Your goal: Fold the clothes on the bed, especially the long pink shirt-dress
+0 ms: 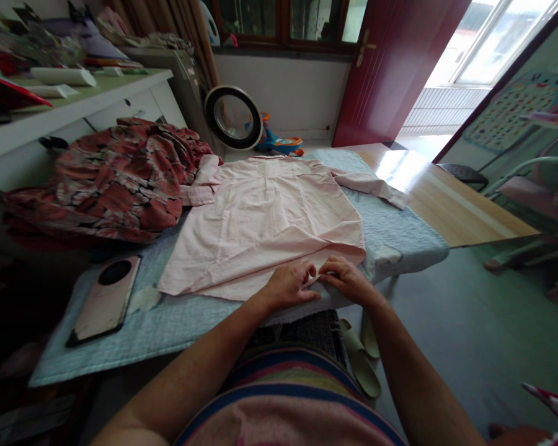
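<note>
A pale pink shirt [265,223] lies spread flat, back up, on a light blue quilted cover [400,229] over a table. My left hand [289,284] and my right hand [346,279] meet at the shirt's near hem, close to its right corner. Both have their fingers curled and pinched on the hem fabric. The shirt's sleeves stretch out to the left and to the far right.
A red floral garment [116,179] is heaped at the left. A pink phone [106,298] lies face down at the near left. Bare wooden tabletop [451,198] extends right. A round fan [232,116], a toy and an open red door [390,62] stand beyond. Slippers [360,353] lie on the floor.
</note>
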`<state>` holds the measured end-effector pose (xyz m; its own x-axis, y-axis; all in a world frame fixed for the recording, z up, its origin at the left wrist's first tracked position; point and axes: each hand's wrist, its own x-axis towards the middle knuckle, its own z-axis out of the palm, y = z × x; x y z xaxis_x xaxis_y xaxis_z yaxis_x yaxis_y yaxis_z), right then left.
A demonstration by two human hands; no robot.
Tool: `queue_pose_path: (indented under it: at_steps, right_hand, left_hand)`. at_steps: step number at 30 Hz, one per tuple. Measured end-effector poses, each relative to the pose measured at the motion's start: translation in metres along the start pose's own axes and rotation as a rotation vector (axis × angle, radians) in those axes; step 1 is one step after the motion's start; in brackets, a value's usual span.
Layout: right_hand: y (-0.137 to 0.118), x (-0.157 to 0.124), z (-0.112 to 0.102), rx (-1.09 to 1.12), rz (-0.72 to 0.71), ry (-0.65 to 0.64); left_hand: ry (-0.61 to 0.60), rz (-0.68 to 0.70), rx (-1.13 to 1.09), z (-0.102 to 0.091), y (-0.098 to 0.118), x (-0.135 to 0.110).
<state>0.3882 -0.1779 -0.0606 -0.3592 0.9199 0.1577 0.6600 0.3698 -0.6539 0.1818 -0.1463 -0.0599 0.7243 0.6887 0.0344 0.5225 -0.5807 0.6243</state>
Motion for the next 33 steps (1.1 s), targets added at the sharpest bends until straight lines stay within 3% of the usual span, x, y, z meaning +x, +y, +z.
queue_pose_path:
  at_steps: [3, 7, 16, 20, 25, 33]
  right_hand:
    - [0.001, -0.003, -0.004, 0.073, 0.008, -0.006]
    - [0.001, -0.007, -0.006, 0.112, 0.014, -0.009]
    - [-0.002, -0.017, -0.008, -0.117, -0.002, -0.080]
    - [-0.008, -0.018, -0.010, -0.220, 0.060, -0.083]
    - [-0.017, -0.017, 0.001, -0.356, 0.207, 0.057]
    - [-0.016, -0.022, 0.020, -0.458, 0.282, 0.184]
  left_hand:
    - [0.040, -0.024, -0.036, 0.001, -0.002, -0.003]
    - [0.063, 0.058, -0.092, 0.000, -0.005, -0.007]
    - [-0.046, 0.192, -0.072, -0.004, -0.011, -0.010]
    - [-0.081, 0.248, -0.046, -0.007, -0.011, -0.011]
    - [-0.093, 0.269, -0.031, -0.009, -0.010, -0.011]
    - [-0.058, 0.246, 0.066, 0.001, -0.009, -0.009]
